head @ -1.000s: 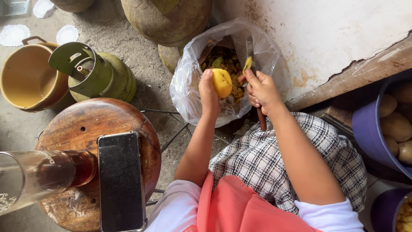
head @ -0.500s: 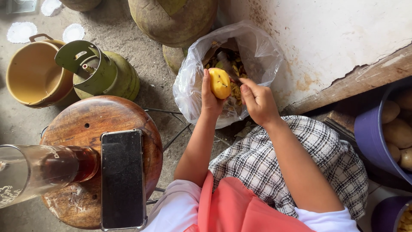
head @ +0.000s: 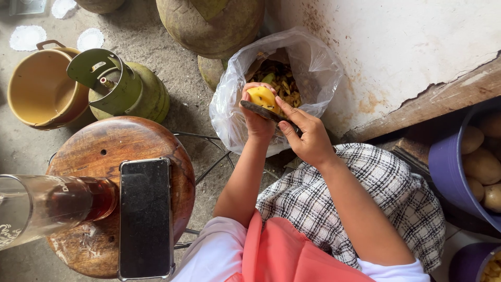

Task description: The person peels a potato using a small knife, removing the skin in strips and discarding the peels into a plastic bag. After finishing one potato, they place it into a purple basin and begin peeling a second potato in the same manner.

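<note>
- A wooden stool (head: 99, 156) is standing left of the arms, carrying a dark phone (head: 145, 216) and a glass of dark drink (head: 47, 206); a green gas cylinder (head: 128, 89) is sitting behind it.
- A white wall (head: 407, 47) is closing off the right; bare floor is lying open between stool and plastic bag (head: 229, 104).
- The left hand (head: 258, 122) is clamping a peeled yellow potato (head: 262, 98) over the bag's mouth.
- The right hand (head: 305, 136) is gripping a knife (head: 261, 110), its blade touching the potato's underside.
</note>
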